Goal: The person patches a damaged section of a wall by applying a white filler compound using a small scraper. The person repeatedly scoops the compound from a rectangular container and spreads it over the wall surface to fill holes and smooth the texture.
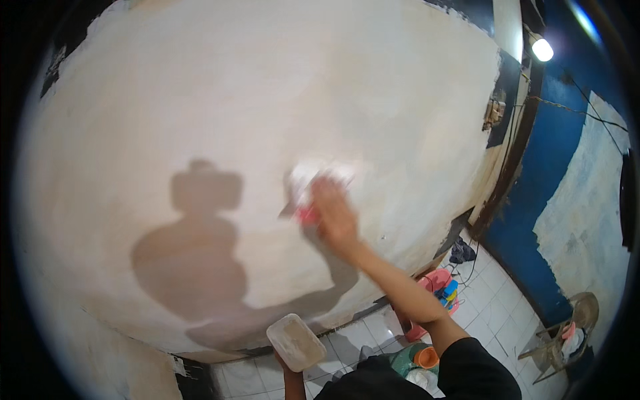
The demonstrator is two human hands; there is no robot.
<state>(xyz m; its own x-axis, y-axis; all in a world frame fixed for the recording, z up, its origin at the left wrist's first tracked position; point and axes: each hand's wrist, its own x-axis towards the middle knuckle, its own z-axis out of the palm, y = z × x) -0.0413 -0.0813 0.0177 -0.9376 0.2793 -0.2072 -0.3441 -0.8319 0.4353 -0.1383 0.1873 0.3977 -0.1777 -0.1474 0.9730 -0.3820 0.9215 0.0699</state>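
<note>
My right hand (pixel 335 217), near the middle of the frame, is blurred but grips a white and pink piece (pixel 304 179), which I hold against the large off-white wall (pixel 400 87). The blur hides what kind of thing the piece is; its white part spreads around my fingertips, and its pink part shows below, left of my knuckles. Low in the frame, just left of centre, my left hand (pixel 283 364) grasps a pale rectangular tub (pixel 297 343), tilted so that its beige-smeared inside shows; most of those fingers are hidden behind it.

My shadow (pixel 190 267) falls on the wall at centre left. White floor tiles (pixel 493 283) run along the bottom. At lower right of centre, a pink basin (pixel 439 278) holds blue items (pixel 451 289), and nearer my black sleeve (pixel 477 373) sits an orange cup (pixel 427 358) with a green container (pixel 401 362). A chair (pixel 587 310) stands at lower right, by a blue wall (pixel 510 230); a lit bulb (pixel 543 50) glows at upper right.
</note>
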